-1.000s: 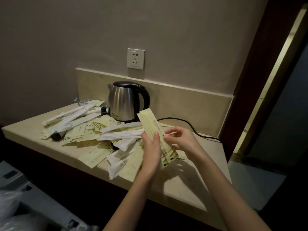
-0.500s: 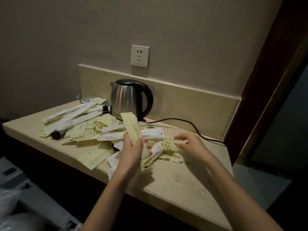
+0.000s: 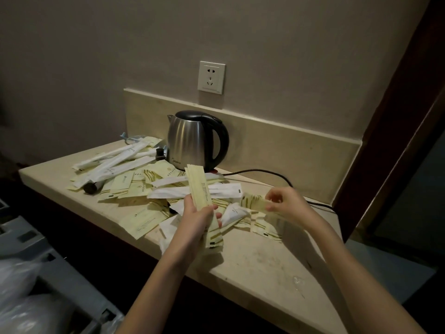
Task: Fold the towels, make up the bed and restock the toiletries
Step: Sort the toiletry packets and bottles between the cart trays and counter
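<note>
Thin, light, slick paper packets — stacked upright in left hand grip above the surface, another pinched by right hand — probably best held mid-length, lest they fan out.

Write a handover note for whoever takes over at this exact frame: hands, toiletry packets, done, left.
Left hand grips an upright stack of yellow packets.
Right hand pinches one yellow packet just above the pile.
Yellow and white packets lie loose across the counter, left of and in front of the kettle.
Done: a few packets gathered.
Left: sort the rest and restock. No towels or bed in view.
</note>
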Available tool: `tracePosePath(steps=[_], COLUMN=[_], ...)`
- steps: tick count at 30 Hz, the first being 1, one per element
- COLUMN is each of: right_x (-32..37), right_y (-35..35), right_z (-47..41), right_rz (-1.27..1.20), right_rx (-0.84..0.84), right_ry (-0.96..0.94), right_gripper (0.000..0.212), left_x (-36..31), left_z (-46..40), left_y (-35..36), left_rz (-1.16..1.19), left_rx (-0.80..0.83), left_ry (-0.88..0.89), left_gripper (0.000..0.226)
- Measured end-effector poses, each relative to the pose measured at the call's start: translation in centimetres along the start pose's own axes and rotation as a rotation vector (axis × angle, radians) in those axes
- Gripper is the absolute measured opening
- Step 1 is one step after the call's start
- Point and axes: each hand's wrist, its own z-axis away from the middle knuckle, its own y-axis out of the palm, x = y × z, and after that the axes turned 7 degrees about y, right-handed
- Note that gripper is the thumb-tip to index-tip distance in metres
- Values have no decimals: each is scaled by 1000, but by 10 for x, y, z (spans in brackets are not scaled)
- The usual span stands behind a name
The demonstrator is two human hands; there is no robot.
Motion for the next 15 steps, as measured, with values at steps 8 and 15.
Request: tracePosePath(steps=[8,15], right_x=[65,100], right_y=[-11,23], right_z=[20,24], right_rz=[-613,-718], right_rx=[115,218], right_ry=[-27,-15], right_gripper=[5,4], left_x=[-7,-4], left_z=[4,4], left_y=[3,-10], left_rz=[269,141], left_rx=[15,8], left_ry=[-2,59], left_gripper=[48,44])
